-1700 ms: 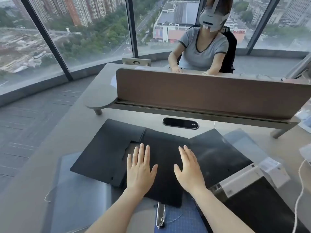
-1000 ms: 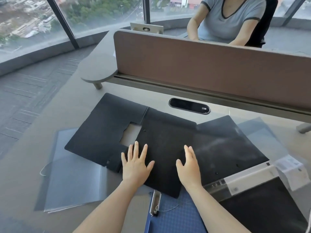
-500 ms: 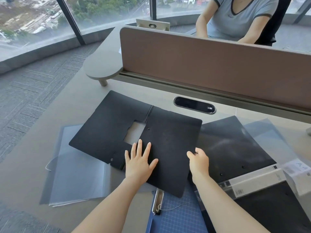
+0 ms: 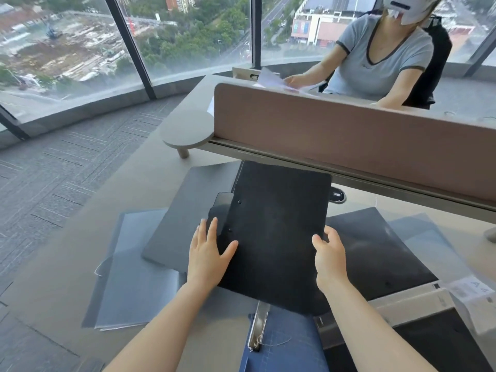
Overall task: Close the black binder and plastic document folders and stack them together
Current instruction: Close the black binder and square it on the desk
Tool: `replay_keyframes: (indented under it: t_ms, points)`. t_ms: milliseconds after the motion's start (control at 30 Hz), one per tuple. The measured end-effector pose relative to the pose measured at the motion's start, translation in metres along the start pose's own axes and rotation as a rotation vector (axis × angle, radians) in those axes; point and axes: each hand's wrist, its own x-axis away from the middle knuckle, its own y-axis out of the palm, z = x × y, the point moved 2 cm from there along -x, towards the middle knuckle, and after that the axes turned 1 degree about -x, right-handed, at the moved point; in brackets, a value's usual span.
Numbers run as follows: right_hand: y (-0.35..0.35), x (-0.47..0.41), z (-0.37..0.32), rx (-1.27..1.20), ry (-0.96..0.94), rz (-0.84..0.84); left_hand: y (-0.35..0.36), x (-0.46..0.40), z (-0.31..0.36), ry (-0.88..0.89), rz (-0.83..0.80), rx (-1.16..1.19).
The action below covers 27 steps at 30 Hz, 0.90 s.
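A black document folder (image 4: 276, 232) lies in the middle of the desk. Its right cover is raised and tilted toward the left one (image 4: 185, 218), which lies flat. My right hand (image 4: 328, 255) grips the raised cover's right edge, thumb on top. My left hand (image 4: 208, 253) rests flat, fingers spread, by the folder's spine. A translucent plastic folder (image 4: 134, 277) lies open at the left, partly under the black one. Another dark plastic folder (image 4: 375, 251) lies open at the right. The black binder (image 4: 442, 342) with a white spine label (image 4: 413, 307) lies open at the lower right.
A blue clipboard (image 4: 281, 345) with a metal clip (image 4: 259, 328) lies at the near edge. A brown divider panel (image 4: 349, 135) stands along the back of the desk, with a cable port (image 4: 336, 196) below it. A person sits behind the divider and handles paper.
My right hand took hold of the black folder's right cover and swung it up and leftward. My left hand stayed by the spine. The view tilted up.
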Motion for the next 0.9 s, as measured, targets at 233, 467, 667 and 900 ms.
replay_keyframes:
  t_ms: [233, 467, 667, 900]
  points:
    - [0.008, 0.018, -0.03, -0.13, -0.091, -0.086, -0.061, 0.015, 0.01, -0.059, 0.064, 0.289]
    - [0.029, 0.037, -0.074, -0.318, -0.174, -0.238, -0.124, 0.025, 0.028, -0.007, 0.041, 0.588]
    - [0.042, 0.049, -0.093, -0.383, -0.224, -0.285, -0.158, 0.031, 0.034, 0.078, -0.016, 0.756]
    - [0.044, 0.051, -0.087, -0.34, -0.237, -0.267, -0.149, 0.036, 0.025, 0.048, -0.105, 0.949]
